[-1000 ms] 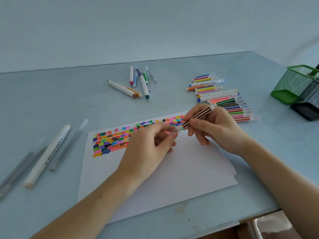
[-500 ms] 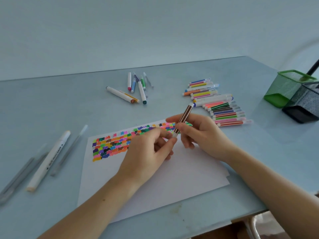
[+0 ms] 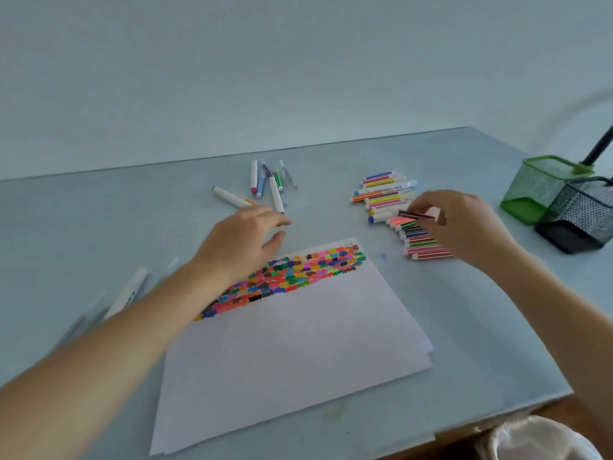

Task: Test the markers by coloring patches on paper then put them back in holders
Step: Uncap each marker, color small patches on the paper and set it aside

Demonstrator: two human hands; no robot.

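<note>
— Where was the brown marker [image 3: 418,215]?

— The right hand [image 3: 464,224] pinched it between the fingertips, just above the row of striped markers [image 3: 403,224] on the desk [image 3: 464,327].

— And the left hand [image 3: 243,240]?

— It held nothing. Its fingers were loose and spread, above the desk near the top edge of the paper [image 3: 292,353], close to a small group of markers [image 3: 268,185].

— What was on the paper?

— Many small colored patches [image 3: 285,280] along its far edge. A green holder [image 3: 534,190] and a black holder [image 3: 577,220] stood at the right, touching.
</note>
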